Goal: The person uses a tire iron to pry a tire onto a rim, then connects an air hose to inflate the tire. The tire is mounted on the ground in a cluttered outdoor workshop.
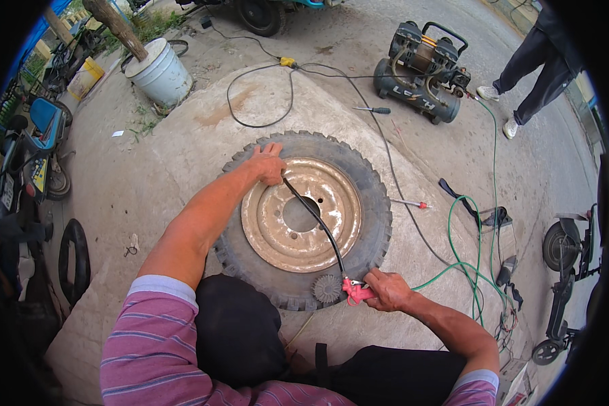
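A knobby black tire [375,210] lies flat on the ground before me, mounted on a rusty, pale steel wheel rim [260,223]. My left hand [269,166] is at the rim's upper left edge, closed around the end of a short black hose [328,233]; some fingers rest on the tire. Whatever that hose end meets is hidden under the hand. The hose crosses the rim to a red tire inflator gun [356,291], whose handle my right hand [388,289] grips near the tire's lower right edge. A round grey ribbed piece [327,288] sits beside the gun on the tire.
A green air hose [446,267] trails right from the gun. An air compressor [423,74] stands at the upper right near a person [541,61]. A screwdriver [380,110], black cable [389,135], white bucket [161,74], and inner tube [74,260] lie around. Scooters flank both sides.
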